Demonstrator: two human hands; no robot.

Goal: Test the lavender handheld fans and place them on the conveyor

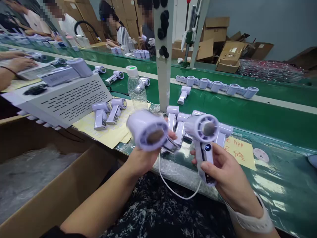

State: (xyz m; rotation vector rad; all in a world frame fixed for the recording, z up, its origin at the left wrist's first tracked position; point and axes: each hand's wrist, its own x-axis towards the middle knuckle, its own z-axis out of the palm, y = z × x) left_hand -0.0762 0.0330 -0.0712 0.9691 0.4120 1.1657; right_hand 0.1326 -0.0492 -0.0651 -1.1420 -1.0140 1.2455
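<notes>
Head cam: R fingers [210, 169] clamped on 1 lilac handheld fan [193, 128], smooth plastic, tubular, spoked front, lit round display [207, 147]; L fingers [172, 135] clamped on 2nd fan [140, 129], motion-blurred. Both over near edge of glossy green desk [292, 188]. Nearby: 2 fans [99, 119] on yellow paper [111, 140], 1 clear plastic bottle [135, 87]; beyond, 5-fan row [216, 87].
</notes>
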